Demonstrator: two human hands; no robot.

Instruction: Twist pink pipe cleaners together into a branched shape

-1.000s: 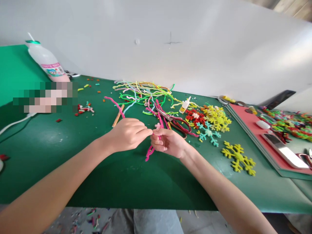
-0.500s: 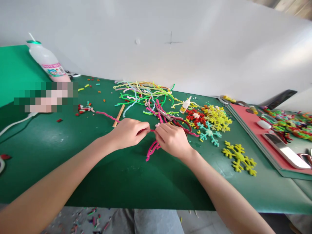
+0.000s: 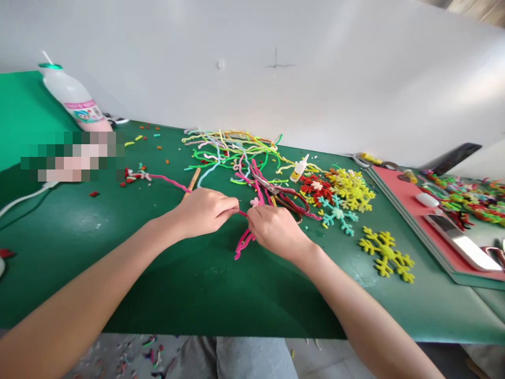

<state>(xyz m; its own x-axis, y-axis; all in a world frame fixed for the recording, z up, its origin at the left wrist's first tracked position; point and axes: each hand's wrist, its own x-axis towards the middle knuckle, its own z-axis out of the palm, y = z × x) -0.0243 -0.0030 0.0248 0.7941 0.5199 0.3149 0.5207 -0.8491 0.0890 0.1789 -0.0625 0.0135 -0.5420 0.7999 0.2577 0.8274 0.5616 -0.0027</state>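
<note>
Room: plain white wall (image 3: 335, 89) right behind the work area, daylight coming in from the right.
Surface: dark green tabletop (image 3: 205, 295), pretty messy, with little coloured snippets scattered toward the back left.
Left hand (image 3: 205, 210): pinched shut on the pink pipe cleaner (image 3: 243, 243), fingertips pointing right.
Right hand (image 3: 274, 229): also gripping the same pipe cleaner, fingertips almost meeting the left ones.
Where it is: just above the middle of the tabletop, in front of the loose pile of pipe cleaners (image 3: 232, 150).
Long axis: the free tail runs roughly left-right. It trails out past the left hand and points away to the back left, lying low over the green.
Other end: bent into loops that hang out from under the right hand, pointing down toward the near edge.
Nearby: a wooden stick (image 3: 192, 181) just behind the left hand, and a small glue bottle (image 3: 299, 169) behind the right one.
Right side: fuzzy snowflakes, with a yellow snowflake (image 3: 386, 255) lying flat on its own and a teal snowflake (image 3: 337, 215) closer in.
Back left: drink bottle (image 3: 74, 100) by the wall.
</note>
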